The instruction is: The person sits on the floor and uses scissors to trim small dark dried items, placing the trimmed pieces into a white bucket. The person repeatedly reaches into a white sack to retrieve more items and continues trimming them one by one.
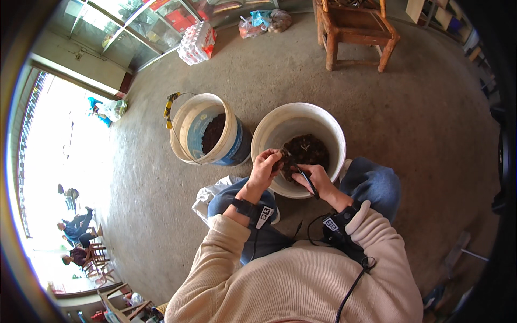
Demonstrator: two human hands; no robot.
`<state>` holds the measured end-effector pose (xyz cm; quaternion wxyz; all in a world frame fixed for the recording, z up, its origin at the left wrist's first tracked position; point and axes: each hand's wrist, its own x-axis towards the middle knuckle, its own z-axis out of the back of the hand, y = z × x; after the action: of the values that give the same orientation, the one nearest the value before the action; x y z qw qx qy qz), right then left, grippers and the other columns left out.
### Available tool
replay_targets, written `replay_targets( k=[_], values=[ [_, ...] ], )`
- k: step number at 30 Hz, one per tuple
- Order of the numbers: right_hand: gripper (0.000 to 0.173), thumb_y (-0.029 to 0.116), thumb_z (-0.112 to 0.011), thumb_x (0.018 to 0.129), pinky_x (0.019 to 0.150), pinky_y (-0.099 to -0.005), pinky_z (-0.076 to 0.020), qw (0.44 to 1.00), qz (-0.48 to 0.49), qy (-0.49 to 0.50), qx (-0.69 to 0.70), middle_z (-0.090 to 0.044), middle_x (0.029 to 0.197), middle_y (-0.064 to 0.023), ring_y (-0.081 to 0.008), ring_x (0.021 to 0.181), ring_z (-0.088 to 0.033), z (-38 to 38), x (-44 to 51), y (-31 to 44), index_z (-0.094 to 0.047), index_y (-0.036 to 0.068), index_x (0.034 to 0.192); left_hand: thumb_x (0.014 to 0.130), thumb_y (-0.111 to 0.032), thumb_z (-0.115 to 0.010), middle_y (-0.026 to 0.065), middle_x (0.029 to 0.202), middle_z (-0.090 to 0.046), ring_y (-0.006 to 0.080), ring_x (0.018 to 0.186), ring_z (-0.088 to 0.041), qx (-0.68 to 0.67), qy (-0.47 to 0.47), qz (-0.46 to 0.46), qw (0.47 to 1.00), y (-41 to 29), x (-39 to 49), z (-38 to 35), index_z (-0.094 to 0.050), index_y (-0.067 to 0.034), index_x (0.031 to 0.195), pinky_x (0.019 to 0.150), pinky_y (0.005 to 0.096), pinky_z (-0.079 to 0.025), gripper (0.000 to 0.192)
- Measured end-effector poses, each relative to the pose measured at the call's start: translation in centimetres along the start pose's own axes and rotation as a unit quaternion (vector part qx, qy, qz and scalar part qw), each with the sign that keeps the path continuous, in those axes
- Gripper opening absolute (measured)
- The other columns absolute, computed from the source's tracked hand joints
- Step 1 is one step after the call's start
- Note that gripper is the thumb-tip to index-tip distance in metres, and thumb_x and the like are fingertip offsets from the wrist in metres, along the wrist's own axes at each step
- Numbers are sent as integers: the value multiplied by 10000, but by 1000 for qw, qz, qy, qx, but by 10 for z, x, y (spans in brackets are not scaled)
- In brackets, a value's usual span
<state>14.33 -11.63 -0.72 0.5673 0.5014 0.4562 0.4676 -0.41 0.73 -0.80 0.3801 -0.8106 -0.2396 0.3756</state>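
Observation:
Over the near part of a large white plastic bucket [338, 137], my left hand [264, 167] grips a dark brown, rough clump [286, 157]. My right hand [316, 179] holds a slim tool with a black handle [307, 181], its front end against the clump; whether it is a knife or scissors I cannot tell. More dark brown clumps [309, 151] lie at the bottom of this bucket. To its left stands a second bucket [231, 133], white inside with a blue printed outside, with dark crumbly material [213, 133] in it and a wire handle wrapped in yellow and black tape [171, 110].
A white plastic sack [204, 198] lies by my left knee. Farther off stand a wooden chair [359, 36], a pack of bottles [196, 43] and plastic bags [264, 22]. People sit on chairs [95, 256] near the bright doorway at left. Black cables hang from my wrist bands.

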Motion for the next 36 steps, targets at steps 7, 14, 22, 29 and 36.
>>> replay_targets(
  k=[7,14,22,29,36],
  values=[
    [287,268,-608,846,379,-180,-288,850,-247,102,455,-449,607,37,-31,455,-401,11,-1,11,-576,47,1025,867,-181,-533,1,787,-531,90,632,-486,-50,2,40,998,-5,-2,-2,-554,-75,933,431,178,-309,127],
    [393,278,-657,796,593,-219,-416,973,-157,-61,156,-568,770,-26,-83,667,-521,-2,8,-15,-566,13,1072,882,-141,-522,-17,770,-504,75,609,-486,-70,-3,14,997,-7,-1,-9,-532,-90,993,420,176,-310,123],
    [463,282,-682,767,819,-283,-424,990,-114,-42,67,-622,962,-126,-169,915,-569,-8,6,-24,-552,-15,1098,843,-85,-575,-31,790,-522,61,616,-475,1,-21,-37,999,3,4,-4,-532,-105,959,441,168,-314,125],
    [497,284,-684,757,831,-303,-429,994,-93,-46,20,-619,997,-164,-224,952,-588,-7,7,-25,-544,-25,1121,813,-118,-637,-41,772,-548,18,585,-456,127,-75,-113,983,14,5,-13,-545,-80,973,455,159,-328,188],
    [474,281,-682,760,814,-317,-450,995,-65,-57,-53,-625,1005,-196,-277,967,-608,-4,7,-15,-567,-14,1114,796,-154,-681,-54,740,-564,12,559,-451,169,-71,-122,975,10,3,-11,-580,-71,931,476,154,-338,189]
  ],
)
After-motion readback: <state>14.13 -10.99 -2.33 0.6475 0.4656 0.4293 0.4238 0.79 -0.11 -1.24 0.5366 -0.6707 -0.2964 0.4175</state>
